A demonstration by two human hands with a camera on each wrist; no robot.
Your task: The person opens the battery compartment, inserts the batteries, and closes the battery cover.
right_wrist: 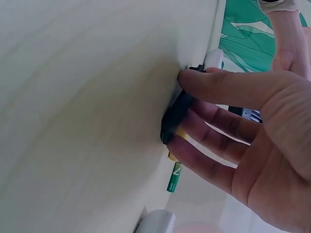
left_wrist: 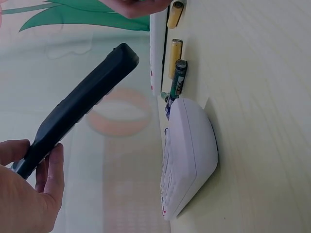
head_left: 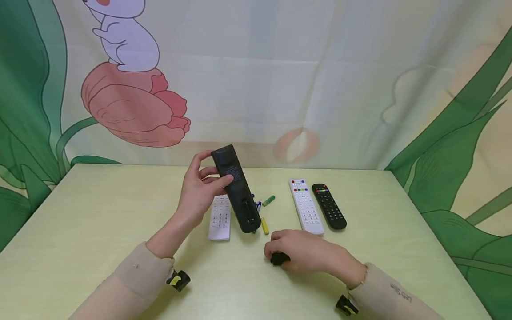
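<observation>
My left hand (head_left: pixel 198 193) holds a black remote control (head_left: pixel 237 186) up above the table, thumb on its back and fingers along the far edge. Its back faces the head camera, and an uncovered battery compartment shows near the lower end. In the left wrist view the remote (left_wrist: pixel 80 104) appears side-on and tilted. Low at the tabletop, my right hand (head_left: pixel 308 252) pinches a small black battery cover (head_left: pixel 280 258) between thumb and fingers. The right wrist view shows this cover (right_wrist: pixel 177 114) at the table surface, partly hidden by the fingers.
Several loose batteries lie behind the raised remote, among them a green battery (head_left: pixel 269 201) and a yellow battery (head_left: pixel 265 226). One white remote (head_left: pixel 219 220) lies left of them. Another white remote (head_left: pixel 306 206) and a black remote (head_left: pixel 329 206) lie to the right. A printed curtain (head_left: pixel 240 89) hangs behind.
</observation>
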